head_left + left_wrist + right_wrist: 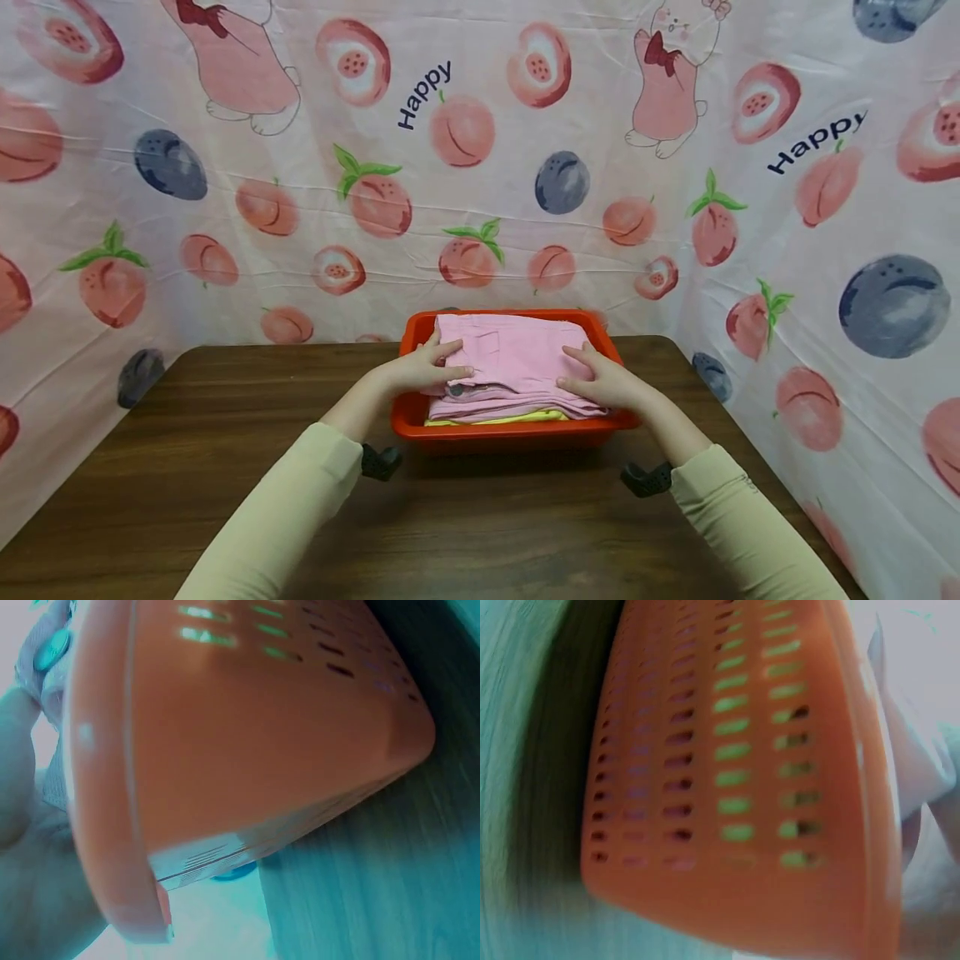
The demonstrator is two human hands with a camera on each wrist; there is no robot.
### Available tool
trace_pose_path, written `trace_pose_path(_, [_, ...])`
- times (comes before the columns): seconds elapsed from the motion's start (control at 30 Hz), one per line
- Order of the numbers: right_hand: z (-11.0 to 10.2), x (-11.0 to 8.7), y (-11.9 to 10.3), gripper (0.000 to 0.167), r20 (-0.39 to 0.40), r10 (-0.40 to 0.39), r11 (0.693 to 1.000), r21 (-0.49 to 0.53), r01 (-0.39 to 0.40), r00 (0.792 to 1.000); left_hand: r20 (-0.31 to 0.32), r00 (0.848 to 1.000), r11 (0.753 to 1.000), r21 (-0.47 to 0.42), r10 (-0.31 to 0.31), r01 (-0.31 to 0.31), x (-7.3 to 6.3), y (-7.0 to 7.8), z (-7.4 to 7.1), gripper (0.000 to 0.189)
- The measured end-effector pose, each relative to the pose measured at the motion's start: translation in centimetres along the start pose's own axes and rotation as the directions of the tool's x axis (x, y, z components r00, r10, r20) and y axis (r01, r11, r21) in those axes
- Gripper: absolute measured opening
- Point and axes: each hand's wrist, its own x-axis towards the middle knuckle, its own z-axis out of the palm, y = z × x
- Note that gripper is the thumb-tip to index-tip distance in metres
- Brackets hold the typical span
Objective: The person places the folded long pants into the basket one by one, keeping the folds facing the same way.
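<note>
A folded pair of pink trousers (517, 350) lies on top of a stack of folded clothes in an orange-red plastic basket (517, 439). Yellow cloth (510, 418) shows low in the stack. My left hand (423, 369) rests on the trousers' left side, fingers spread, near a waist button (52, 649). On the right side my right hand (600, 379) touches the same trousers, its thumb and forefinger extended over the top. Some fingertips of both hands are hidden at the cloth's sides. In both wrist views the basket's wall covers much of the hand.
The basket stands on a dark wooden table (285, 467), near its back edge. A fruit-patterned cloth (480, 208) hangs behind and along both sides. The basket's slotted wall (735, 750) shows green and pink cloth through its holes.
</note>
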Motion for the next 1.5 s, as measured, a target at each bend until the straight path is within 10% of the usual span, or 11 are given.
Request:
trace_pose_path(0.37, [-0.1, -1.0, 0.3, 0.089, 0.128, -0.067, 0.997, -0.023, 0.07, 0.99, 0.074, 0.997, 0.978, 0.205, 0.008, -0.023, -0.1, 0.5, 0.1, 0.099])
trace_pose_path(0.77, [-0.1, -1.4, -0.3, 0.082, 0.234, 0.004, 0.986, -0.164, 0.035, 0.972, 0.173, 0.978, 0.933, 0.357, -0.119, 0.05, -0.3, 1.6, 0.2, 0.102])
trace_pose_path(1.07, [-0.1, -1.6, 0.0, 0.073, 0.242, -0.051, 0.985, -0.15, 0.089, 0.969, 0.161, 0.984, 0.947, 0.319, -0.079, 0.024, -1.0, 1.4, 0.2, 0.099])
trace_pose_path(1.5, [0.5, -2.2, 0.8, 0.042, -0.092, -0.074, 0.985, 0.148, 0.087, 0.993, 0.017, 0.998, 0.977, 0.202, 0.063, -0.065, -1.9, 1.8, 0.9, 0.062])
